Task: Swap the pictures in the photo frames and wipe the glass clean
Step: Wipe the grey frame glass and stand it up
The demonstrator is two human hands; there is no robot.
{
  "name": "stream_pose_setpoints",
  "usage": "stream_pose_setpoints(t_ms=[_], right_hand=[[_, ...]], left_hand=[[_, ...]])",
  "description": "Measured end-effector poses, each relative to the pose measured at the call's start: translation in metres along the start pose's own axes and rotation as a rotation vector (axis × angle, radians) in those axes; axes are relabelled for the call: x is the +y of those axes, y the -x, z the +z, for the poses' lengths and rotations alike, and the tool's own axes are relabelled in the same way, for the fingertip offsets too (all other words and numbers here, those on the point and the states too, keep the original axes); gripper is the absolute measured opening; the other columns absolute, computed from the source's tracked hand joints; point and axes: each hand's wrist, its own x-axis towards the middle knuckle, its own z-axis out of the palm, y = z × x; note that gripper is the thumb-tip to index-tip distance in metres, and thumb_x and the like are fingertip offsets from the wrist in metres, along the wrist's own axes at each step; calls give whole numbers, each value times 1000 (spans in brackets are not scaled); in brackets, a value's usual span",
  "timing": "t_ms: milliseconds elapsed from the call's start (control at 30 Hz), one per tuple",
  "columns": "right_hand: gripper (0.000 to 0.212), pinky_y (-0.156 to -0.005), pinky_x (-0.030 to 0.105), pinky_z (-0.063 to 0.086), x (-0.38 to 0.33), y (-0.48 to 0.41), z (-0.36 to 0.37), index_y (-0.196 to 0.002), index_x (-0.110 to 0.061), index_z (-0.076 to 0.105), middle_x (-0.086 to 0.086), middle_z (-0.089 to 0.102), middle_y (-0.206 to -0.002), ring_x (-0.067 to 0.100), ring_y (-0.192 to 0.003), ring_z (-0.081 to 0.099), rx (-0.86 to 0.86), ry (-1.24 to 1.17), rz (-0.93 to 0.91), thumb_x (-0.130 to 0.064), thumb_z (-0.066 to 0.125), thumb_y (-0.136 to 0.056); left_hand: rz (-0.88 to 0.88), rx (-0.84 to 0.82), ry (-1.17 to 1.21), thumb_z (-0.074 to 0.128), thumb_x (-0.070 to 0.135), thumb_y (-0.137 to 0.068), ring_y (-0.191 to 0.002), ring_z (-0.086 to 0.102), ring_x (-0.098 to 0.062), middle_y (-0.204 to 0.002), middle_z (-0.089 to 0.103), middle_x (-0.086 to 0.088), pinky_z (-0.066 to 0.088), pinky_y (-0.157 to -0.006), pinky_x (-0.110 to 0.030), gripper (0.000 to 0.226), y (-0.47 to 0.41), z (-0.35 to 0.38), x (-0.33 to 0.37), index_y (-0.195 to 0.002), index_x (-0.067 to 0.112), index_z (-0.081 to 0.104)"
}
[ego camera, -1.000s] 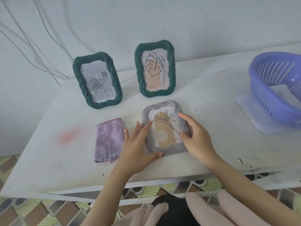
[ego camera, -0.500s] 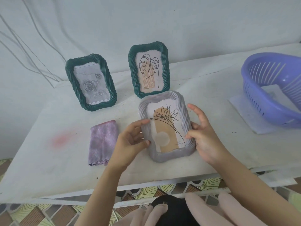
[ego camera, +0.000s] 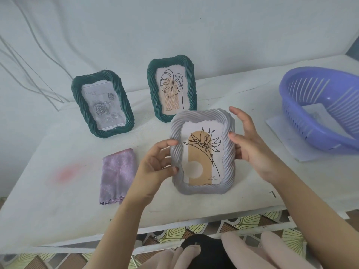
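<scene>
Purple basket (ego camera: 318,121) at 3 o'clock holding white paper (ego camera: 310,113), left hand (ego camera: 155,166) and right hand (ego camera: 250,148) gripping grey frame (ego camera: 229,158), print marked 4"x6"

Ribbed grey frame (ego camera: 203,152), crinkled lilac cloth (ego camera: 117,176), glossy slotted plastic basket (ego camera: 320,111).

Two frames stand at the back of the desk (ego camera: 194,206), the rose frame (ego camera: 103,103) left of the leaf frame (ego camera: 172,88). A third frame (ego camera: 203,152) is up in front of the leaf frame, between both hands, with the cloth (ego camera: 116,176) to its left on the desk. The basket (ego camera: 320,109) sits far right on a sheet (ego camera: 281,136).
</scene>
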Motion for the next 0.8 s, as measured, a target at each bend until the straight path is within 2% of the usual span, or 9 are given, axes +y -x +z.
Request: stream_pose_setpoints(t_ms=[100,200,333,433,500,567,667,733,800], right_hand=[[54,-63,21,51,-3,2,-3,-132,-52,27,-7,62,-110,5,-83,66,-15,53,5,-40,45,-82],[46,-67,28,52,-4,2,-8,-126,-58,29,-6,62,-117,17,-96,66,-27,73,17,-47,41,-83],[52,-79,31,52,-6,3,-9,-132,-55,24,-26,54,-125,5,-113,57,-41,35,0,-55,39,-82],[59,-93,40,46,-5,3,-9,-137,-49,22,-29,47,-133,2,-122,49,-43,-36,-42,-60,44,-83],[73,-97,37,43,-6,5,-10,-135,-52,22,-29,43,-136,2,-127,45,-30,-70,-58,-70,55,-73],[78,-92,26,44,-8,8,-10,-135,-55,20,-29,39,-140,0,-128,43,-14,-67,-79,-74,56,-67],[69,-89,20,46,-14,10,-8,-129,-63,20,-23,33,-146,0,-130,39,21,-54,-131,-75,52,-69],[59,-97,26,42,-18,11,-8,-125,-67,23,-20,28,-150,2,-133,36,44,-54,-173,-73,50,-72],[58,-104,33,37,-19,10,-9,-128,-63,26,-22,28,-149,3,-135,34,58,-55,-202,-72,48,-75]], left_hand=[[26,8,12,54,-15,-66,-74,58,-11,-96,68,3,51,-67,-22,56,-3,6,1,-107,22,62],[41,18,47,54,-16,-65,-73,59,-10,-97,68,2,51,-66,-21,59,-7,10,1,-105,26,65],[45,11,77,53,-16,-64,-71,60,-10,-97,68,1,51,-66,-21,59,-13,16,3,-108,23,63],[38,-14,75,54,-16,-65,-73,61,-11,-96,68,-1,51,-66,-22,59,-18,18,5,-111,21,60],[28,-27,73,55,-16,-65,-73,62,-12,-96,67,-2,51,-66,-22,59,-20,18,6,-112,20,60],[26,-35,69,55,-15,-65,-72,61,-12,-96,67,-2,52,-66,-22,60,-22,19,8,-113,20,59],[50,-46,35,55,-16,-66,-72,61,-12,-94,67,1,52,-67,-23,66,-26,22,11,-113,29,61],[66,-50,-10,54,-15,-67,-77,61,-13,-99,66,1,52,-70,-24,73,-29,25,14,-118,36,59],[82,-63,-63,52,-15,-68,-83,60,-13,-107,65,3,52,-74,-25,77,-31,28,16,-123,38,54]])
